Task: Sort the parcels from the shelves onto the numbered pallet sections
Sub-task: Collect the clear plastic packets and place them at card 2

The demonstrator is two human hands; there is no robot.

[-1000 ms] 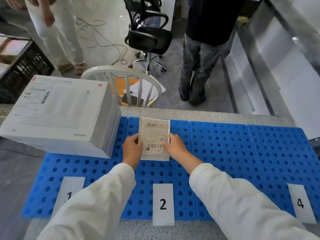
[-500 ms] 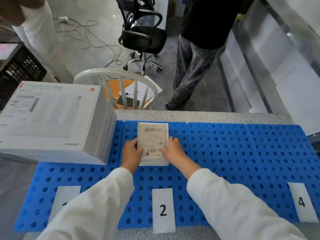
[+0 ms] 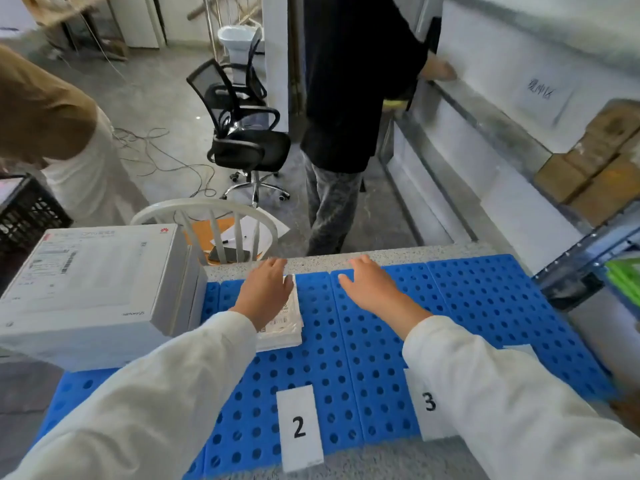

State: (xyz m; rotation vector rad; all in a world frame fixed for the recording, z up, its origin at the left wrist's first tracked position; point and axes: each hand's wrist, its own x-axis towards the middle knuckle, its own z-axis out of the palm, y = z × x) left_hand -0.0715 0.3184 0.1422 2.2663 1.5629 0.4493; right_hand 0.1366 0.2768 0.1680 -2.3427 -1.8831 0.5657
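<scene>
Head view: flat parcel [image 3: 282, 323] on pallet [image 3: 346, 358], long axis running away, both hands [image 3: 266, 292] [image 3: 372, 292] spread, grips released.

The pallet [image 3: 381, 358] is matt blue plastic pierced with round holes, and it lies on a rough, speckled stone-like counter [image 3: 398, 256]. On it, the parcel [image 3: 287, 323] looks like a glossy, crinkled plastic pouch, and the big box [image 3: 93, 282] beside it is smooth white cardboard. The number cards [image 3: 299, 427] at the pallet's near edge are plain matt paper.
</scene>
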